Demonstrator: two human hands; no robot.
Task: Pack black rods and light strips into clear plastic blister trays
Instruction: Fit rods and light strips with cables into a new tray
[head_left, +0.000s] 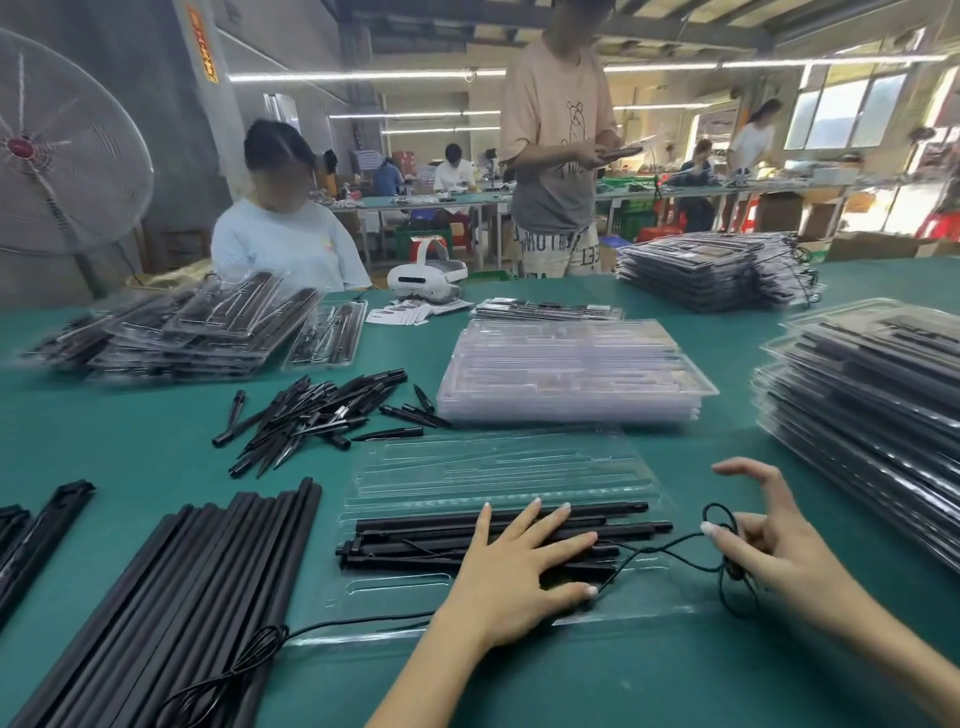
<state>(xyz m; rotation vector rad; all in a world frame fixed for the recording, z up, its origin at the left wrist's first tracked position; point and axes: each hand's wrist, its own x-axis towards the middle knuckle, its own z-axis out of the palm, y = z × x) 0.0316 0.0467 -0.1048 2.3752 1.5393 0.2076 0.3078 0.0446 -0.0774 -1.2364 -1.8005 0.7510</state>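
My left hand (519, 566) lies flat, fingers spread, pressing the black rods (498, 540) into the open tray (488, 467) at lower centre on the green desk (130, 441). My right hand (774, 545), lower right, pinches a looped black cord (722, 519) between thumb and fingertips, the forefinger raised. Loose rods (171, 597) lie at lower left; empty trays (571, 374) are stacked above the open one, spikes (317, 415) to their left.
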